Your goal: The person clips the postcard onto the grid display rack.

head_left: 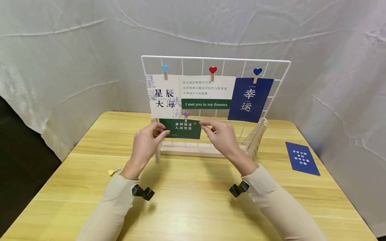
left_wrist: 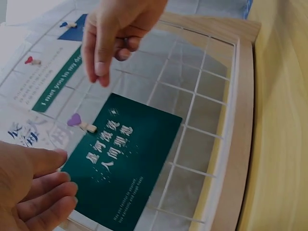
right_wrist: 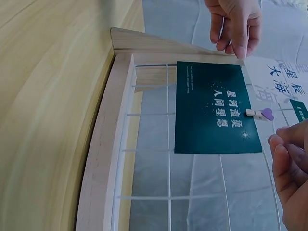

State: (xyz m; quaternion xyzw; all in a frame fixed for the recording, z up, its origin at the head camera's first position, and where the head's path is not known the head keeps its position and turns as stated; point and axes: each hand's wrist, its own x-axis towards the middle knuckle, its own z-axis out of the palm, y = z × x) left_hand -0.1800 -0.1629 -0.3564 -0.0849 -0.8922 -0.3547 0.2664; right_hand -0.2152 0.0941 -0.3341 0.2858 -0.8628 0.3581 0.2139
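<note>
A dark green card (head_left: 187,132) with white lettering hangs low on a white wire grid (head_left: 215,57), its upper edge in a small wooden clothespin with a purple heart (head_left: 186,114). My left hand (head_left: 146,140) is at the card's left end, thumb and fingers slightly apart; in the left wrist view the left thumb (left_wrist: 48,160) lies right at the card's upper corner. Beside the opposite upper corner is my right hand (head_left: 221,135), fingers loosely bent; in the right wrist view the right fingertips (right_wrist: 278,139) stand just off the card with nothing between them.
Above hang a white card (head_left: 163,87), a white-and-green card (head_left: 206,90) and a blue card (head_left: 250,100), each clipped. A wooden base (head_left: 187,150) supports the grid. On the table lie a yellow-heart clothespin (head_left: 114,171) at left and another blue card (head_left: 302,158) at right.
</note>
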